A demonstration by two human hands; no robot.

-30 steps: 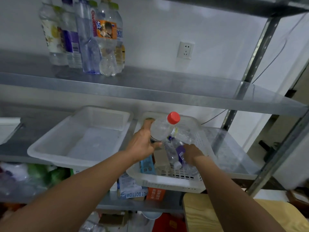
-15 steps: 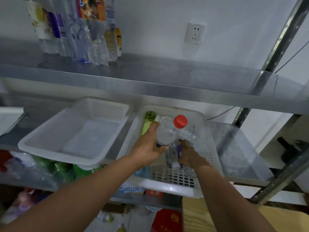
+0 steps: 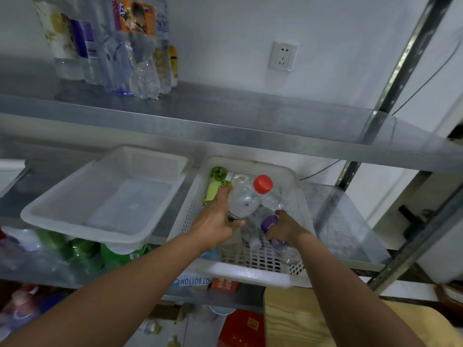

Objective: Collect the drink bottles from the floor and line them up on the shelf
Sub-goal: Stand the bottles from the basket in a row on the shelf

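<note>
My left hand (image 3: 216, 219) grips a clear bottle with a red cap (image 3: 246, 197), tilted over the white perforated basket (image 3: 299, 211) on the middle shelf. My right hand (image 3: 284, 227) holds a clear bottle with a purple label (image 3: 268, 222) inside that basket. A green bottle (image 3: 216, 182) lies along the basket's left wall, with more clear bottles beneath. Several upright bottles (image 3: 117, 43) stand in a cluster at the left of the metal upper shelf (image 3: 250, 116).
A second white basket (image 3: 105, 196) with nothing in it sits to the left. Green and clear bottles (image 3: 82, 251) lie below it. Slotted metal uprights (image 3: 400, 63) rise at right. A wall socket (image 3: 283, 56) is behind. A wooden surface (image 3: 295, 319) and red box (image 3: 243, 329) are lower down.
The view has tilted down, so the shelf and baskets sit lower in frame. Both hands stay in the right basket; the red-capped bottle is still held, and the right hand closed round the purple-labelled bottle.
</note>
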